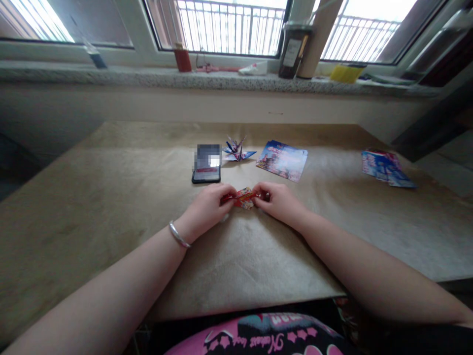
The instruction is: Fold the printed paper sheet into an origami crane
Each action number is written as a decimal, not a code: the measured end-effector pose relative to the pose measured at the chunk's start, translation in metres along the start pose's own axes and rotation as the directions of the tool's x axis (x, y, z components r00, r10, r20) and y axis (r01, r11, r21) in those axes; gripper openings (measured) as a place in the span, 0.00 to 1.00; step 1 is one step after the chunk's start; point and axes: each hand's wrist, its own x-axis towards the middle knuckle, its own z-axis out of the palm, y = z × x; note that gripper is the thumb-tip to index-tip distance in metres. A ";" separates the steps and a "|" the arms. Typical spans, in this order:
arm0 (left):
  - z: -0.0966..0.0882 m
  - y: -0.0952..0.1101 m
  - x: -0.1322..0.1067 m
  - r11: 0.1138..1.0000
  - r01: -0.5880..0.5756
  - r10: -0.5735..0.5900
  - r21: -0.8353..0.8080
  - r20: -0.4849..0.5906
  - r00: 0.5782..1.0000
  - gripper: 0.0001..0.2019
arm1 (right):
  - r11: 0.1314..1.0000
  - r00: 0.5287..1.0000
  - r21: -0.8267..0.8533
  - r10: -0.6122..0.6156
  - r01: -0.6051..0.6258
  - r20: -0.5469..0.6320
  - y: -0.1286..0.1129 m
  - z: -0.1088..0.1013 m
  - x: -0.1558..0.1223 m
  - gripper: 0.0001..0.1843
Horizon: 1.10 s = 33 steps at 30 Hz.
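A small folded piece of red patterned paper is held just above or on the table, in front of me. My left hand pinches its left end between thumb and fingers. At its right end, my right hand grips it the same way. Beyond my hands lies a black smartphone, its screen lit and partly blurred. Beside the phone sits a blue and purple folded paper crane. A small stack of printed sheets rests to the right of the crane.
More printed paper pieces lie at the right of the beige-covered table. On the stone windowsill behind stand a dark lidded container, a red-brown container and a yellow item.
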 end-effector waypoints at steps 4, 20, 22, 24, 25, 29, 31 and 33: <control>0.002 -0.001 0.001 0.992 -0.071 0.072 0.106 -0.006 0.997 0.06 | 0.990 0.993 -0.087 -0.110 0.107 -0.036 0.005 0.002 0.002 0.04; -0.005 0.014 -0.005 0.907 -0.165 0.135 0.388 0.104 0.985 0.10 | 0.807 0.959 -0.521 -0.208 0.279 0.191 -0.011 -0.015 -0.001 0.11; -0.007 0.015 -0.007 0.907 -0.158 0.122 0.391 0.116 0.986 0.11 | 0.801 0.956 -0.525 -0.209 0.288 0.206 -0.012 -0.016 -0.002 0.12; -0.009 0.015 -0.008 0.911 -0.154 0.113 0.382 0.125 0.986 0.12 | 0.793 0.952 -0.530 -0.215 0.302 0.219 -0.013 -0.017 -0.002 0.12; -0.010 0.015 -0.009 0.913 -0.154 0.112 0.377 0.131 0.985 0.12 | 0.789 0.950 -0.533 -0.218 0.307 0.226 -0.013 -0.018 -0.003 0.12; -0.014 0.016 -0.010 0.901 -0.157 0.107 0.405 0.145 0.984 0.13 | 0.777 0.946 -0.546 -0.206 0.313 0.250 -0.016 -0.019 -0.004 0.12; -0.015 0.016 -0.011 0.885 -0.157 0.104 0.438 0.143 0.984 0.12 | 0.772 0.947 -0.556 -0.192 0.307 0.256 -0.018 -0.020 -0.005 0.13; -0.015 0.018 -0.012 0.866 -0.158 0.104 0.474 0.138 0.985 0.12 | 0.768 0.948 -0.565 -0.183 0.303 0.259 -0.020 -0.021 -0.005 0.13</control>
